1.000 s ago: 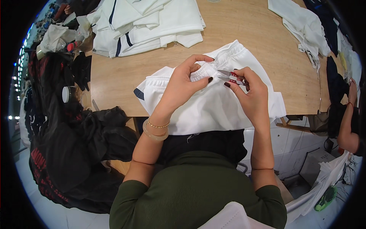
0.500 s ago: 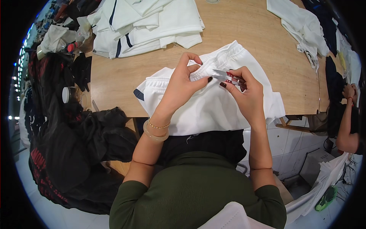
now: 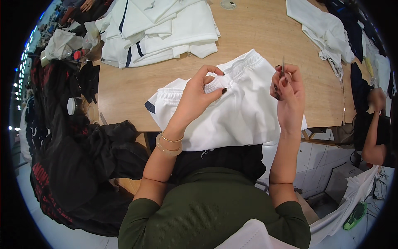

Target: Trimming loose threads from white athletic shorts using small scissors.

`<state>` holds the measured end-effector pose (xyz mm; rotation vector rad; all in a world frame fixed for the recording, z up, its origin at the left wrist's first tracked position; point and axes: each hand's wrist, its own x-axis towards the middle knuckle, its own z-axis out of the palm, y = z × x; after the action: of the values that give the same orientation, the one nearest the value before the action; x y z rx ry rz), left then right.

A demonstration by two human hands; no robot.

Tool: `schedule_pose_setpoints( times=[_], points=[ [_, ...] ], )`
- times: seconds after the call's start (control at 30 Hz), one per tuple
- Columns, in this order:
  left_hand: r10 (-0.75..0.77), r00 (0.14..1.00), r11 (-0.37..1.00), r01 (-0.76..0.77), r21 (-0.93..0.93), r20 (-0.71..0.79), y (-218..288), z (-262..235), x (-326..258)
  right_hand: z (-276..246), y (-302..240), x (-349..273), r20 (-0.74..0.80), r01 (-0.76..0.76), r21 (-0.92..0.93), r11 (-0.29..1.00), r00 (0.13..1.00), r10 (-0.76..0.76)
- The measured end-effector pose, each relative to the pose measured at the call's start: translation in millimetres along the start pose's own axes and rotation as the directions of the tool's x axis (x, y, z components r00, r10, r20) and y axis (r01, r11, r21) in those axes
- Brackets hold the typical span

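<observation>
White shorts [image 3: 253,108] with a gathered elastic waistband and a dark blue corner at the left lie over the table's near edge and my lap. My left hand [image 3: 201,91] is closed on the waistband, thumb and forefinger a little apart at the cloth, the other fingers partly hidden. Raised over the right part of the shorts, my right hand [image 3: 290,93] is closed round small thread snips [image 3: 283,68]. Their blade points away from me, seen nearly edge-on; most of the handle is hidden by the fingers.
Folded white garments [image 3: 166,37] with dark stripes are stacked at the far left of the wooden table [image 3: 128,91]. Another white garment [image 3: 325,33] lies far right. Black clothes [image 3: 91,166] heap at my left, near a jar [image 3: 74,106]. Another person's arm [image 3: 374,137] shows at right.
My right hand has lifted the snips away from the waistband, to the right, and turned them upward. My left hand stays at the waistband. The person's hand at right is blurred by motion.
</observation>
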<state>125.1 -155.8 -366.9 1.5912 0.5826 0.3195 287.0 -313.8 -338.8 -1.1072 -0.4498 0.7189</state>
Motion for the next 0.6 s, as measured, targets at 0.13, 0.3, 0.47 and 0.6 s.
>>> schedule_pose_setpoints(
  times=[0.13,0.3,0.47,0.6],
  points=[
    [-0.031,0.998,0.995,0.036,-0.088,0.060,-4,8,5,3,28,-1,0.119,0.073,-0.621,0.781,0.993,0.001],
    [0.022,0.999,0.996,-0.019,-0.084,0.033,-22,-2,4,17,104,7,0.262,0.333,-0.548,0.768,0.940,-0.220],
    [-0.048,0.998,0.988,0.053,-0.147,0.040,-18,2,1,26,90,-1,0.300,0.429,-0.759,0.489,0.898,-0.321],
    [0.030,0.999,0.997,-0.031,-0.068,-0.015,-33,3,7,23,79,-3,0.300,0.383,-0.846,0.371,0.917,-0.263]
  ],
)
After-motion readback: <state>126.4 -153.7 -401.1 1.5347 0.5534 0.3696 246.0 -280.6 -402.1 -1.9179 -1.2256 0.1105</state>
